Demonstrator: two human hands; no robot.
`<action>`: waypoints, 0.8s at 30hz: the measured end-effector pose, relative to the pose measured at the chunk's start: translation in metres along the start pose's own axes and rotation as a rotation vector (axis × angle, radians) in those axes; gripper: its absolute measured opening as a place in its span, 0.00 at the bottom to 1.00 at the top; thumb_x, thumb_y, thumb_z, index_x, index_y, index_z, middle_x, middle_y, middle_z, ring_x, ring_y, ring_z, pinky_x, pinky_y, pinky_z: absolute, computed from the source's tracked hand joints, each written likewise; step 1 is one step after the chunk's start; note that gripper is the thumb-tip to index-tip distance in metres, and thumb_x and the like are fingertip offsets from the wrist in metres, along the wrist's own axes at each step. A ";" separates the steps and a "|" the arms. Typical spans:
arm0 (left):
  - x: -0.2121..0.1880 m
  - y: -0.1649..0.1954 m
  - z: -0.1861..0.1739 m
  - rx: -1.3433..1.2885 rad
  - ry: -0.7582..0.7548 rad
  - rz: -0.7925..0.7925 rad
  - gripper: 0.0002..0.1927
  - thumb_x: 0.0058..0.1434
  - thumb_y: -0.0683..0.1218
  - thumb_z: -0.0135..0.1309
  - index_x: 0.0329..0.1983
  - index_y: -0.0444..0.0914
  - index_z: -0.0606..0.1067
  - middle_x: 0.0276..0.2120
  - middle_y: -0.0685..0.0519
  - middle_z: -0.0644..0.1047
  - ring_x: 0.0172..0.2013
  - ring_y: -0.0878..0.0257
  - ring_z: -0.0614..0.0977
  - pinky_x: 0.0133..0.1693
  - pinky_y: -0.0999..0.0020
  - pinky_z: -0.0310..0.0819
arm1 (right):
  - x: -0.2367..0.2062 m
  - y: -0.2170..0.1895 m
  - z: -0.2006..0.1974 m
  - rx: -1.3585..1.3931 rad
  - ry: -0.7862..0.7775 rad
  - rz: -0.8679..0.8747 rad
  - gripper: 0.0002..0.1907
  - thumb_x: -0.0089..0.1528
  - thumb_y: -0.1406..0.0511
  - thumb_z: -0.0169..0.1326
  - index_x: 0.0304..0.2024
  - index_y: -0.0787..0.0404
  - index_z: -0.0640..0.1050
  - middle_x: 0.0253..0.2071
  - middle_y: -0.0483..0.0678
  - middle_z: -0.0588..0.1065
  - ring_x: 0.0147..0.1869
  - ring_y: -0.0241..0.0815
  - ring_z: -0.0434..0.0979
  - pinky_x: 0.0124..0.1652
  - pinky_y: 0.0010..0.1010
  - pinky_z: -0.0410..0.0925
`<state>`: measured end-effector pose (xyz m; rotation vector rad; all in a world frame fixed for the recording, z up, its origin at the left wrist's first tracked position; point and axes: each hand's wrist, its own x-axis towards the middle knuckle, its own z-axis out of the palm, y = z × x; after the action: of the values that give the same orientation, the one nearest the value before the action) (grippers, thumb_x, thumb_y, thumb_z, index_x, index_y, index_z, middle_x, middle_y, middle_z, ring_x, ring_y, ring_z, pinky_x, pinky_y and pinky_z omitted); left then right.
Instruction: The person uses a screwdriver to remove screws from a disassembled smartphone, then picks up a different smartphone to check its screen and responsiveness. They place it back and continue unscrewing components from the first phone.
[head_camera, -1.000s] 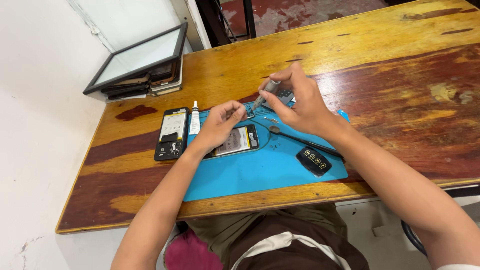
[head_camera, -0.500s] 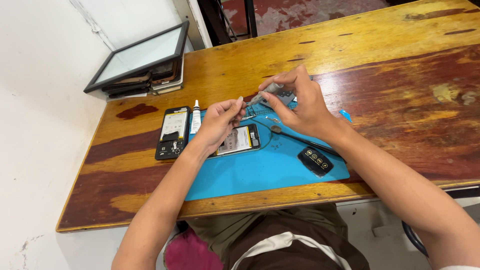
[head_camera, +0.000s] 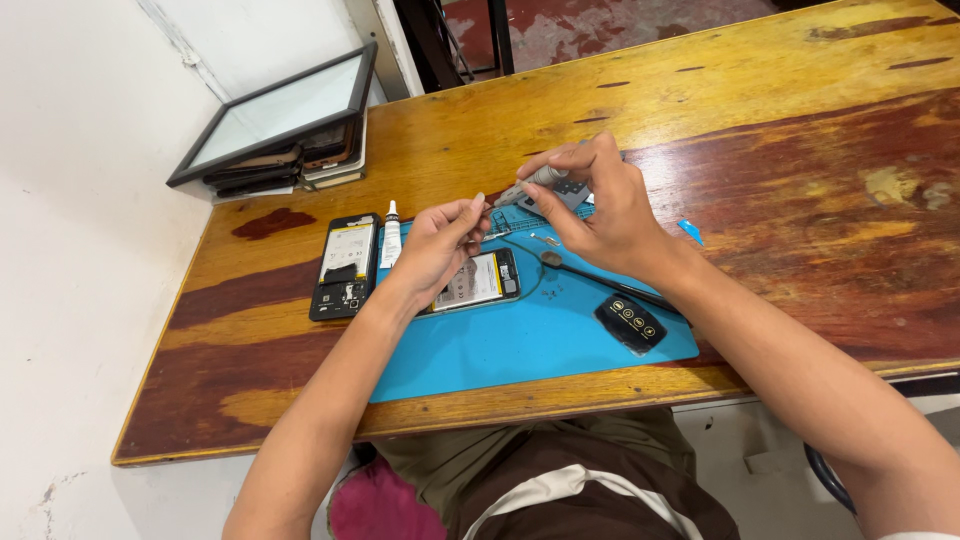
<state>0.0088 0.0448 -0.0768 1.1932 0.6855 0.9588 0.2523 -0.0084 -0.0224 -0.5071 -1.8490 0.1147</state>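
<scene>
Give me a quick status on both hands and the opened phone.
Right hand grips a grey tool. Left hand pinches at its tip, above the opened phone on the blue mat. Nothing blocking.

This looks like a small phone repair workshop. A worn, varnished wooden workbench (head_camera: 760, 130) fills most of the frame, with a bright blue rubber repair mat (head_camera: 520, 345) at its near edge in the centre. An opened black smartphone with exposed battery and circuit board (head_camera: 345, 265) lies left of the mat, beside a small white glue tube with a black cap (head_camera: 391, 237). At upper left sits a stack of black-framed flat display panels (head_camera: 280, 120)
</scene>
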 end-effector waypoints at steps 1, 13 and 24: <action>0.000 0.000 0.000 0.003 0.003 -0.004 0.15 0.69 0.54 0.56 0.41 0.37 0.79 0.32 0.57 0.77 0.33 0.70 0.72 0.38 0.74 0.66 | 0.000 0.000 0.000 -0.002 0.002 -0.001 0.18 0.67 0.76 0.60 0.49 0.67 0.62 0.48 0.61 0.79 0.50 0.49 0.86 0.46 0.31 0.79; 0.000 0.000 0.001 0.028 -0.011 -0.008 0.15 0.69 0.54 0.55 0.40 0.37 0.78 0.32 0.57 0.77 0.33 0.70 0.72 0.37 0.74 0.66 | 0.000 0.000 0.001 -0.020 0.016 -0.024 0.19 0.68 0.76 0.60 0.49 0.67 0.61 0.48 0.62 0.79 0.53 0.51 0.85 0.47 0.32 0.80; -0.004 0.003 0.004 0.164 -0.017 0.002 0.15 0.69 0.53 0.55 0.42 0.35 0.79 0.33 0.57 0.78 0.33 0.71 0.73 0.38 0.76 0.67 | 0.002 -0.001 -0.001 -0.021 0.013 -0.013 0.19 0.68 0.75 0.59 0.50 0.67 0.61 0.47 0.61 0.79 0.50 0.51 0.86 0.46 0.33 0.79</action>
<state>0.0103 0.0399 -0.0728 1.3446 0.7611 0.9068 0.2520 -0.0090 -0.0201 -0.5090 -1.8419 0.0833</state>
